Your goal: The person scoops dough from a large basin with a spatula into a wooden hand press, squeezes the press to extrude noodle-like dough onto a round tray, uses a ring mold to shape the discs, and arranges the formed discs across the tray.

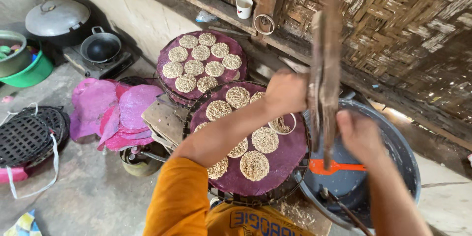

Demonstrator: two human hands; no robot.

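Observation:
My left hand (285, 91) grips the upper part of a long wooden press (324, 69), held upright and blurred. My right hand (359, 135) holds the same wooden press lower down, over a large grey basin (398, 142). Under my left arm lies a round purple tray (275, 162) with several flat noodle nests (254, 165) on it. A metal ring (282, 125) sits on that tray near my left wrist. A second purple tray (201, 59) with several nests leans behind it.
An orange spatula (339, 168) lies in the basin. Pink cloths (113, 108) are piled at the left, beside a black mesh rack (29, 133). A black wok (101, 47), a lidded pot (58, 17) and a green tub (29, 71) stand at the far left. A woven bamboo wall (393, 15) rises behind.

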